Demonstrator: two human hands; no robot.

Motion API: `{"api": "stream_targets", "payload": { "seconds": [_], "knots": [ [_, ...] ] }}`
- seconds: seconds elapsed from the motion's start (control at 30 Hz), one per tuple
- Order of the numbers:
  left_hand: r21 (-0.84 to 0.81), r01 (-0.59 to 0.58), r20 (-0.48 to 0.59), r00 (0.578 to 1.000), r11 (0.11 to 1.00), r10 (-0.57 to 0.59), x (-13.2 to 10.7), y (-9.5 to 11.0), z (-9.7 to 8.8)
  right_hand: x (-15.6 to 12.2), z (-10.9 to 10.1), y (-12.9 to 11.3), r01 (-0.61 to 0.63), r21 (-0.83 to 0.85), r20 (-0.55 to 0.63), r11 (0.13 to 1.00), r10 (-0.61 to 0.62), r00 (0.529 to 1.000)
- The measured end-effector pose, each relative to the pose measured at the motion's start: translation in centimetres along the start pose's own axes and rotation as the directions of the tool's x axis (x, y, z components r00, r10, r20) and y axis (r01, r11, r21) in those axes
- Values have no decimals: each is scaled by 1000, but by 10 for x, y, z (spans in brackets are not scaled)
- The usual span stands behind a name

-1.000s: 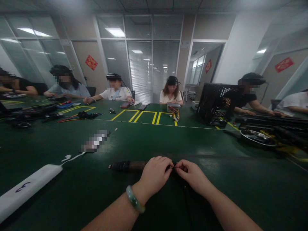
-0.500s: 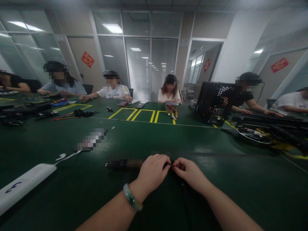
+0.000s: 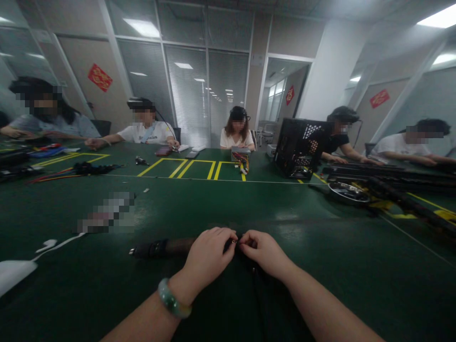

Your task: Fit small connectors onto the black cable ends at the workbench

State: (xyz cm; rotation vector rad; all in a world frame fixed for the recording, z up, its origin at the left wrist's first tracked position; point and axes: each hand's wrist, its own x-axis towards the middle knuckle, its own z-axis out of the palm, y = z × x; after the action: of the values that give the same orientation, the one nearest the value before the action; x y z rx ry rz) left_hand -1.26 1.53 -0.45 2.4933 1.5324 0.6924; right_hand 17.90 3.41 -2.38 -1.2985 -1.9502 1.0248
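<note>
A dark, tube-shaped tool [image 3: 178,246], which looks like an electric screwdriver, lies on the green table with its silver tip to the left. My left hand [image 3: 210,247], with a green bangle at the wrist, is closed over the tool's right end. My right hand [image 3: 263,248] is beside it, thumb and forefinger pinched together close to the left fingertips. What the pinch holds is too small and dark to make out. A dark cord-like strip [image 3: 260,299] runs from below my right hand toward the near edge.
A white power bank or strip [image 3: 16,275] with a white cable lies at left. Across the table [image 3: 171,197] are bundled wires [image 3: 92,167], a power supply [image 3: 241,153], a black computer case [image 3: 299,147] and a metal bowl [image 3: 348,192]. Several people sit opposite.
The view has turned to the right, so everything sits further left in the picture. Both hands keep nearly the same pose at the tool's right end.
</note>
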Motion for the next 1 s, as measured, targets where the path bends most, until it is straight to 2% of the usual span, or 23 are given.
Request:
{"api": "stream_targets", "payload": {
  "seconds": [0.43, 0.77, 1.0],
  "knots": [
    [-17, 5, 12, 1000, 1000, -5, 0, 2, -3, -2, -1, -3, 0, 16, 10, 1000, 0, 1000],
    [-27, -25, -30, 999, 999, 24, -1, 1, -2, 0, -1, -1, 16, 35, 16, 999, -16, 1000],
    [-24, -44, -12, 999, 999, 43, -1, 3, -4, 0, 0, 1, 10, 25, 3, 1000, -10, 1000]
  ]
}}
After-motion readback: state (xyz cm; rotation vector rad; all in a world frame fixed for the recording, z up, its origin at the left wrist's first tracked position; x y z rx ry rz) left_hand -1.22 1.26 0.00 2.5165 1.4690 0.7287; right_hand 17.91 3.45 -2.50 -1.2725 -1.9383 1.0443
